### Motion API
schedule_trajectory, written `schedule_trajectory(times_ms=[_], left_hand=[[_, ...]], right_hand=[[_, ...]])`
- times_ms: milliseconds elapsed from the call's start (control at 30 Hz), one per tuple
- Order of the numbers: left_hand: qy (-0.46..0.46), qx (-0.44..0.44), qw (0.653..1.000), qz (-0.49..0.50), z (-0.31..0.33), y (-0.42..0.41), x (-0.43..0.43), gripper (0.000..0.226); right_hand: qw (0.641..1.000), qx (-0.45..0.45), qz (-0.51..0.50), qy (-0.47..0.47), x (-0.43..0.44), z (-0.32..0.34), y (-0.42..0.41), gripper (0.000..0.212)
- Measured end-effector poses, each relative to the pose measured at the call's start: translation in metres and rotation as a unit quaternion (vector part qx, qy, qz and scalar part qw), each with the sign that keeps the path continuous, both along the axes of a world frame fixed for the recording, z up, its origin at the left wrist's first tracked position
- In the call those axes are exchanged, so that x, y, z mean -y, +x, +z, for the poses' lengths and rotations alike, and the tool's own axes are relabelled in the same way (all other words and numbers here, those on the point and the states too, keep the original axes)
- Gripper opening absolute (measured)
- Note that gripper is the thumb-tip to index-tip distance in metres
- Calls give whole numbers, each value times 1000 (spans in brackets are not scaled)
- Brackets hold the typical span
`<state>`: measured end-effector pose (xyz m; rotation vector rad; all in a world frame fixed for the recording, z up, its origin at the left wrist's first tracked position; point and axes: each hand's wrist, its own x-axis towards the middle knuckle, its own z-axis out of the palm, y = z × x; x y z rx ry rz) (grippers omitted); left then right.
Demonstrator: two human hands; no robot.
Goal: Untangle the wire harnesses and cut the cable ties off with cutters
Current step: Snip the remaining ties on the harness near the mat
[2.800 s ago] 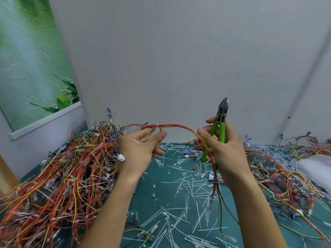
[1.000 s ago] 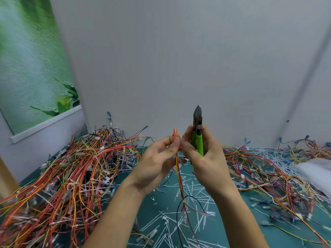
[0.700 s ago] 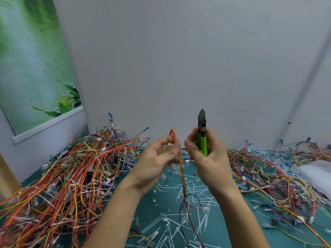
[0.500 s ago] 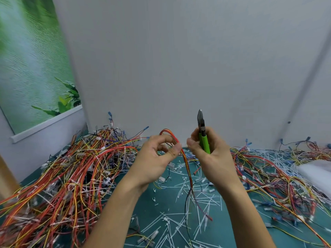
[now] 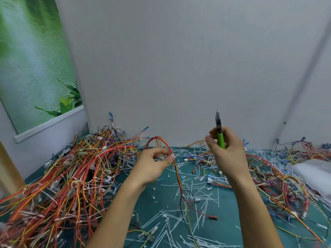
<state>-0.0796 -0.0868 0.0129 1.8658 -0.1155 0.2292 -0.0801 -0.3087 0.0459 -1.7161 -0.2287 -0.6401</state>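
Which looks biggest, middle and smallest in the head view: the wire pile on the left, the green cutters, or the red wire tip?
1. Wire pile on the left
2. Green cutters
3. Red wire tip
No close calls.

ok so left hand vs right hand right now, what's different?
The left hand pinches a looped red-orange harness, fingers curled toward the thumb; the right hand grips green-handled cutters, tips pointing up. The left hand touches wire, the right hand none. Both are bare, raised over the green mat.

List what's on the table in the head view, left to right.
Tangled wire pile → left hand pinching a red wire bundle → right hand gripping green cutters → looser wires → white bag.
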Motion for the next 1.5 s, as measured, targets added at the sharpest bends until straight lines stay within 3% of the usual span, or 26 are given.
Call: schedule_trajectory(times_ms=[133,233,300,400,533,700,1033,1100,1200,1367,1500], left_hand=[[-86,-1,996,-9,-19,3,5,10],[-139,3,990,-12,-36,-2,12,4],[-186,-4,983,-12,-52,-10,14,25],[-232,-17,972,13,-78,-21,15,28],[-224,-41,974,14,-99,-27,24,4],[-212,-39,977,4,-103,-31,34,7],[-272,3,962,20,-102,-36,42,10],[-290,9,957,22,-102,-38,43,17],[-312,11,950,25,-102,-37,42,30],[-335,18,941,41,-101,-33,39,17],[-337,17,940,42,-101,-32,37,12]], right_hand=[[988,-130,76,-36,-3,-7,0,4],[946,-273,163,-61,-16,-23,-3,9],[927,-317,189,-67,-27,-38,-6,12],[918,-328,213,-61,-33,-59,-13,13],[891,-365,271,-9,-26,-86,-32,15],[859,-400,315,54,-22,-97,-43,37],[782,-473,398,82,2,-84,-49,42],[782,-469,403,75,4,-82,-51,42],[812,-442,379,24,6,-79,-52,39],[830,-417,362,-78,0,-78,-55,27],[853,-392,339,-58,-9,-80,-57,17]])
